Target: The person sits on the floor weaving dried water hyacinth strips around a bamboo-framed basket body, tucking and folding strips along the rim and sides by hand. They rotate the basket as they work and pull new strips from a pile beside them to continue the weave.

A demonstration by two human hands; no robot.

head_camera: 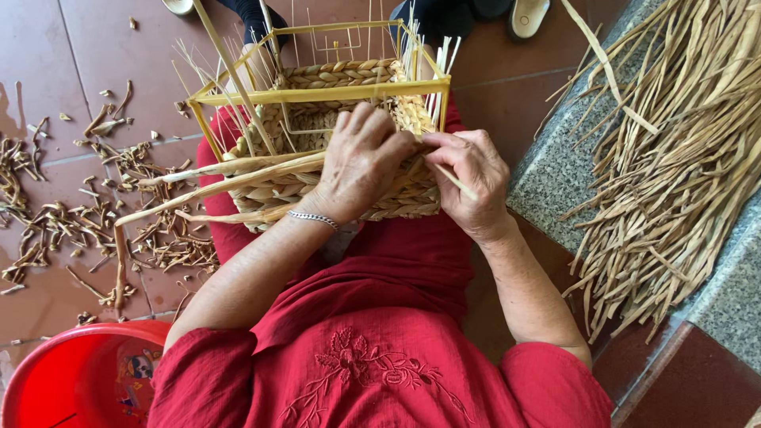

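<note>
On the lap, a half-woven straw basket (pixel 317 150) on a yellow wire frame (pixel 317 95); left hand (pixel 361 162) presses its braided wall, fingers curled; right hand (pixel 472 182) pinches a straw strand (pixel 456 182); empty red bucket (pixel 71 380) nearby.

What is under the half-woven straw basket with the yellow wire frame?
The basket rests on the person's lap, on red cloth. Both hands, left hand and right hand, cover its near side, so that part stays hidden.

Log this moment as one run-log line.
left hand: pressing woven basket | right hand: pinching straw strand | basket on lap | dried straw pile right | red bucket lower left
</note>
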